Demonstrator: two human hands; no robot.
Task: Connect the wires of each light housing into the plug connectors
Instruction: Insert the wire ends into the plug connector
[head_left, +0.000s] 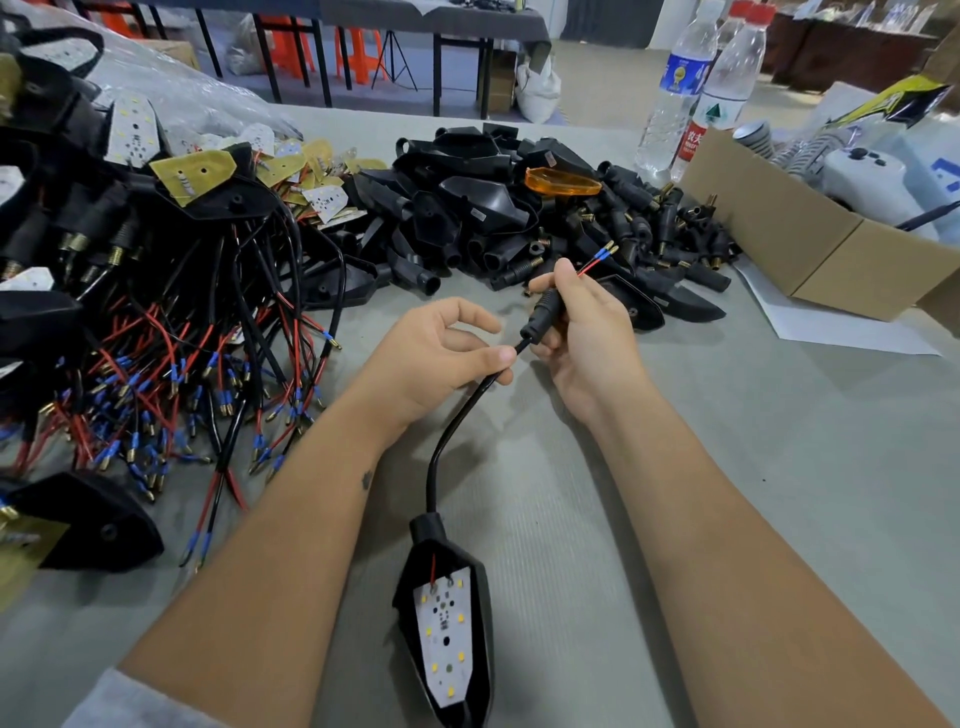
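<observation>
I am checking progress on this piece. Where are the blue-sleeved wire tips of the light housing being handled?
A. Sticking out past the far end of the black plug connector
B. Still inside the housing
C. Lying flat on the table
A: the blue-sleeved wire tips stick out beyond the black plug connector gripped by the right hand.

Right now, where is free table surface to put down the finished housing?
Bare grey table lies right of the right forearm, before the cardboard box. Crowded: tangled red-black wires at left, black plastic housings pile ahead.
</observation>
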